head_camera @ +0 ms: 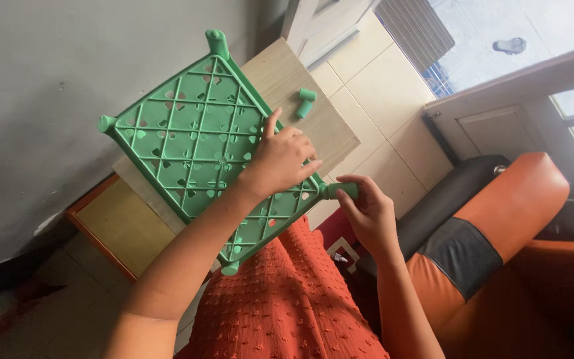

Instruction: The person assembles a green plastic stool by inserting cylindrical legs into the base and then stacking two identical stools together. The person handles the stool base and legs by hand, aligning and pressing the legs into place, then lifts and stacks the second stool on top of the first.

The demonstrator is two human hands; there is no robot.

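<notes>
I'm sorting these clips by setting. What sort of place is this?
Most likely a room in a home. An orange and black sofa stands beside the person, the floor is pale tile, and a small wooden table by the wall holds the green plastic grid panel that both hands work on.

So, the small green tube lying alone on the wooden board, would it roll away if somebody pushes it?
Probably yes: the small green tube looks round and lies loose on the flat wooden board, touching nothing else, so a sideways push could roll it toward the edge. It seems to be light, stiff plastic like the green lattice panel, so unlikely to bend.
</notes>
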